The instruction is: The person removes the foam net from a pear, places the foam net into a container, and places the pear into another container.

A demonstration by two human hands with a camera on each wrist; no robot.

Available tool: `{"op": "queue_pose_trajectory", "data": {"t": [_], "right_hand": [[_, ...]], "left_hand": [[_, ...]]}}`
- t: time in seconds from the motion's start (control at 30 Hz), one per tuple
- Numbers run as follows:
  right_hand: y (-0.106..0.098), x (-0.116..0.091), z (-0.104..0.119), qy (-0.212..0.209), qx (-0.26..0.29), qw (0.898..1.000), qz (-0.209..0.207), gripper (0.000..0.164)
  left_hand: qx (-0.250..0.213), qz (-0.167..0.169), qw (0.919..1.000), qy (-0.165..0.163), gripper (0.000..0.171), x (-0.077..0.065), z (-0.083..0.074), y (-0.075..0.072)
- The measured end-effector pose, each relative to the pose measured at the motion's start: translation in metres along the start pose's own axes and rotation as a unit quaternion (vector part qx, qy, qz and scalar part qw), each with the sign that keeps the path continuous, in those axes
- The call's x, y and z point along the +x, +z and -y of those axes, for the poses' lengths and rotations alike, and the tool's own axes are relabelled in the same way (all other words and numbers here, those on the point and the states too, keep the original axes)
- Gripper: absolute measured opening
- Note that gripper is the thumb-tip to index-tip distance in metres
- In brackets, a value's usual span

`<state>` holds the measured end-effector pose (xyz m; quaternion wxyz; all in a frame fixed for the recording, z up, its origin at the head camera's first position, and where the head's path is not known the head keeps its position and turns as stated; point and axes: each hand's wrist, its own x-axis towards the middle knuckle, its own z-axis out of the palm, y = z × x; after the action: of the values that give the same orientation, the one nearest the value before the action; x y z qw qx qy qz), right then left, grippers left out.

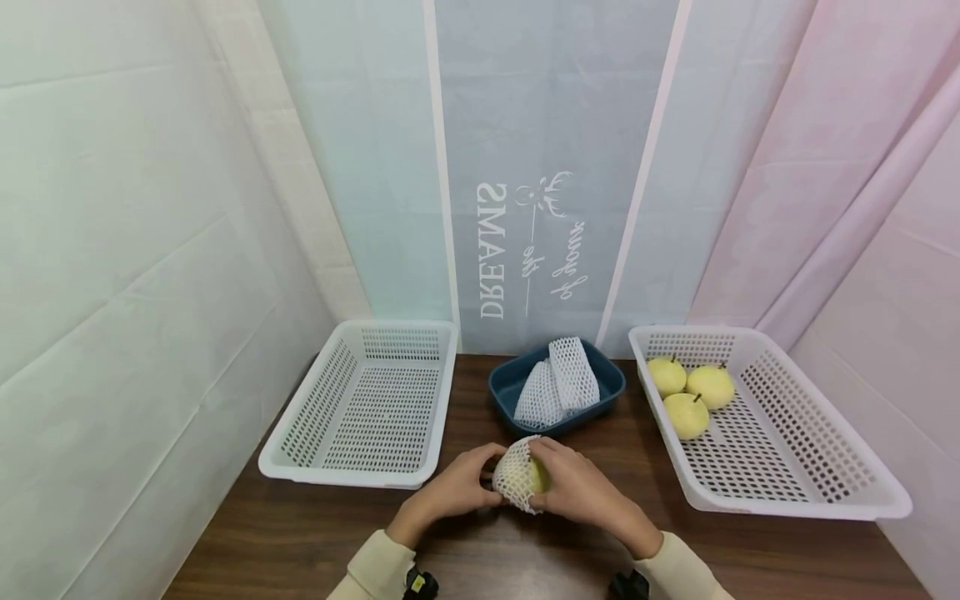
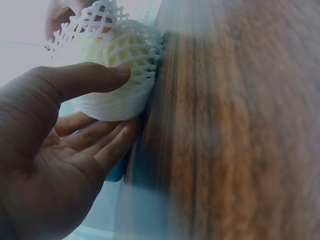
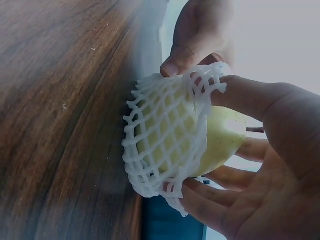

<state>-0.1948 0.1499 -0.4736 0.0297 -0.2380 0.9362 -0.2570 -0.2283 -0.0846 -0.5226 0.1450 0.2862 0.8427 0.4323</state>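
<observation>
A yellow-green pear (image 3: 225, 137) sits partly inside a white foam net sleeve (image 1: 516, 475) near the middle of the table. My left hand (image 1: 455, 486) holds the sleeved pear at its closed end, thumb on one side and fingers on the other, as the left wrist view shows. On the other side, my right hand (image 1: 581, 489) grips the sleeve's open rim around the pear. The stem end is bare and faces the right palm in the right wrist view. Just behind the hands, a dark blue tray (image 1: 504, 385) holds more white foam net sleeves (image 1: 573, 375).
A white perforated basket (image 1: 273, 458) with nothing in it stands at the left. At the right, another white basket (image 1: 787, 507) holds three pears (image 1: 686, 417). Fabric panels (image 1: 375, 167) rise behind and at both sides of the brown wooden table (image 1: 300, 542).
</observation>
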Motion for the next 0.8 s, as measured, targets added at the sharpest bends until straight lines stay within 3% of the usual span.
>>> {"op": "queue_pose_trajectory", "data": {"t": [0.17, 0.47, 0.8], "right_hand": [[-0.003, 0.001, 0.0, 0.009, 0.017, 1.0, 0.002, 0.07], [-0.006, 0.004, -0.002, 0.015, 0.029, 0.999, -0.013, 0.067], [-0.017, 0.007, -0.003, 0.013, 0.031, 0.999, -0.032, 0.04]], "left_hand": [[0.013, -0.005, 0.9999, 0.003, 0.059, -0.002, -0.001, -0.002], [-0.037, -0.014, 0.9992, 0.011, 0.054, -0.002, -0.002, -0.003], [-0.045, -0.053, 0.9973, 0.024, 0.038, 0.0, -0.004, -0.004]]}}
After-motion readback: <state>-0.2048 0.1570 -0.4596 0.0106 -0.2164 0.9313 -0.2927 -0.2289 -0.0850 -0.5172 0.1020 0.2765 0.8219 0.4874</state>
